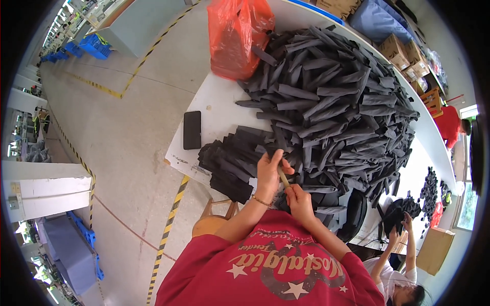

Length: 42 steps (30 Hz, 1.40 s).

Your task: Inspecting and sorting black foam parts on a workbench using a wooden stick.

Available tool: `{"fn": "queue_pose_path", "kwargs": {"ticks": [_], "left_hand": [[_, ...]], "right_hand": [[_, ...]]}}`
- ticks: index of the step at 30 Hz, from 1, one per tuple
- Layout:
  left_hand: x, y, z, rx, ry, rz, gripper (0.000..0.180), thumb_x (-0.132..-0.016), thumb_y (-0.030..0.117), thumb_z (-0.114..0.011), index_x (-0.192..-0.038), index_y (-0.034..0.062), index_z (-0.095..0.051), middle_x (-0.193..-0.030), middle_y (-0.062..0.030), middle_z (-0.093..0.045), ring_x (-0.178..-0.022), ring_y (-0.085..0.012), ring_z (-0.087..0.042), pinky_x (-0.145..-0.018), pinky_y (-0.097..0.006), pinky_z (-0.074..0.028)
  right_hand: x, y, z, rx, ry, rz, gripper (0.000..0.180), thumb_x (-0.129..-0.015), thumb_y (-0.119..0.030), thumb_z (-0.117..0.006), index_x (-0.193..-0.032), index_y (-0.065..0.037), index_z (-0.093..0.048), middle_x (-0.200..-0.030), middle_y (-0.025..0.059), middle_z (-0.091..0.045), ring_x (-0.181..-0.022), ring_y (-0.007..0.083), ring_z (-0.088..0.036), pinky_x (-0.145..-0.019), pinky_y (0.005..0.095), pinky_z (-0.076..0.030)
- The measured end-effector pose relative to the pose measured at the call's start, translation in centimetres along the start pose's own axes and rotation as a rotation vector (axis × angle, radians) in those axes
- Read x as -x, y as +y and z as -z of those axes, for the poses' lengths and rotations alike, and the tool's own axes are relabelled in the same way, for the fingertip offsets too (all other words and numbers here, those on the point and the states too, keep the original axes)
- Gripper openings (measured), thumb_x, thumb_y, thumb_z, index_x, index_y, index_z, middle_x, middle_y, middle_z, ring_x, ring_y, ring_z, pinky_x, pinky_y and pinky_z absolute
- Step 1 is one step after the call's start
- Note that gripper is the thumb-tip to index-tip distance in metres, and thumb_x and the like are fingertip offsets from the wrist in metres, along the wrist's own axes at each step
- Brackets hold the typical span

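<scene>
My left hand (269, 172) grips the upper end of a thin wooden stick (283, 177) and pinches a black fabric strip (277, 148) against it. My right hand (298, 200) closes around the stick's lower end, just below the left hand. Both hands work at the near edge of a big heap of black fabric strips (337, 102) that covers most of the white table (217, 102). A flatter stack of black strips (232, 155) lies to the left of my hands.
A black phone (192, 129) lies on the table's left part. An orange plastic bag (237, 35) stands at the far end. A wooden stool (217, 217) is under me. Another person (403, 265) works at the lower right. Cardboard boxes (403, 53) stand behind the table.
</scene>
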<state>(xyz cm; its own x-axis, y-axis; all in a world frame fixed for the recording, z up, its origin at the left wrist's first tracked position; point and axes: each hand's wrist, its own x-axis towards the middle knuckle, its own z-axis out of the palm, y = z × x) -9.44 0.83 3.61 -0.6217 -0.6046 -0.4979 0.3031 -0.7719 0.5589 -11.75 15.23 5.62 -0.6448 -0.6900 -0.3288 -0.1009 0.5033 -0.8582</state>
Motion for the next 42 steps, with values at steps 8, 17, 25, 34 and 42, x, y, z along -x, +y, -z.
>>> {"fn": "queue_pose_path", "kwargs": {"ticks": [8, 17, 25, 34, 42], "left_hand": [[-1.8, 1.8, 0.9, 0.025, 0.203, -0.124, 0.023, -0.094, 0.027, -0.061, -0.090, 0.0068, -0.051, -0.052, 0.0005, -0.042, -0.036, -0.0089, -0.035, -0.034, -0.026, -0.026], [-3.1, 3.2, 2.3, 0.140, 0.016, 0.026, 0.043, -0.096, 0.049, -0.050, -0.097, 0.0061, -0.054, -0.053, -0.0001, -0.043, -0.039, -0.0114, -0.039, -0.038, -0.029, -0.033], [-0.6, 0.1, 1.2, 0.173, -0.363, 0.097, 0.037, -0.100, 0.037, -0.046, -0.108, 0.0016, -0.054, -0.072, -0.0042, -0.054, -0.062, -0.0170, -0.054, -0.065, -0.034, -0.048], [0.1, 1.7, -1.4, 0.115, -0.058, 0.059, 0.031, -0.095, 0.026, -0.057, -0.110, -0.0009, -0.058, -0.085, -0.0105, -0.067, -0.080, -0.0197, -0.066, -0.073, -0.032, -0.053], [-1.7, 2.4, -2.1, 0.159, -0.016, -0.174, 0.017, -0.091, 0.017, -0.065, -0.089, 0.0068, -0.051, -0.076, -0.0048, -0.061, -0.057, -0.0155, -0.062, -0.051, -0.032, -0.054]], "right_hand": [[1.9, 0.0, 0.7, 0.124, -0.035, 0.113, 0.011, -0.093, -0.008, -0.055, -0.090, 0.002, -0.056, -0.061, 0.0196, -0.055, -0.050, 0.0274, -0.057, -0.048, 0.0365, -0.043], [3.3, -1.4, 2.1, 0.026, -0.117, 0.009, 0.014, -0.096, -0.010, -0.052, -0.090, 0.001, -0.058, -0.057, 0.0056, -0.053, -0.049, 0.0107, -0.050, -0.048, 0.0272, -0.040], [0.2, 0.0, 0.9, -0.078, -0.029, -0.053, 0.018, -0.097, -0.013, -0.051, -0.088, 0.001, -0.058, -0.056, 0.0049, -0.051, -0.049, 0.0104, -0.048, -0.045, 0.0282, -0.037], [-2.3, 0.2, -0.8, -0.079, 0.114, 0.117, 0.017, -0.099, -0.012, -0.048, -0.090, 0.000, -0.056, -0.057, 0.0013, -0.048, -0.050, 0.0072, -0.043, -0.046, 0.0258, -0.036], [-2.0, 0.3, -2.1, 0.018, 0.179, 0.198, 0.013, -0.096, -0.010, -0.050, -0.094, 0.001, -0.055, -0.058, 0.0091, -0.052, -0.050, 0.0164, -0.051, -0.048, 0.0312, -0.041]]}}
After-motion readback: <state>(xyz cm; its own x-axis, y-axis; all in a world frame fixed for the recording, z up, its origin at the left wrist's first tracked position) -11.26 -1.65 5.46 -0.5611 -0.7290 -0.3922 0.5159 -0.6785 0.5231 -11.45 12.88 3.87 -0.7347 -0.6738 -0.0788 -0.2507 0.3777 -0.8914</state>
